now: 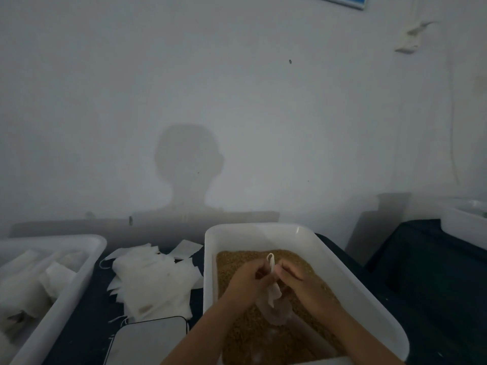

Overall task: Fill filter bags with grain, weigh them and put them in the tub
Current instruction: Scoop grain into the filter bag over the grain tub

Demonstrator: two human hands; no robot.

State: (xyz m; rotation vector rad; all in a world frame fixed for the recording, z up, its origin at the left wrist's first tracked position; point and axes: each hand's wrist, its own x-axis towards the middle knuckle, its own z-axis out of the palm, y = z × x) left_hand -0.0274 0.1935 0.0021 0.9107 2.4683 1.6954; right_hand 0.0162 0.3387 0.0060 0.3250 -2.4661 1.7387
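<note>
A filter bag [272, 299] is pinched between left hand [249, 281] and right hand [297, 281], likely tightening its drawstring over the grain tray [342, 272] beneath.

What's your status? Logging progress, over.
Left hand and right hand pinch one filter bag over the grain tub. Scale bare. Nothing blocking.

A translucent white filter bag [272, 299] is showing between the pinching fingers, and golden-brown grain [237, 262] is lying under the grip in a plain white tray [263, 230]. Left of the grip, white empty bags [155, 280] are resting on a dark navy cloth [87, 309], beside a white tub [68, 285].
</note>
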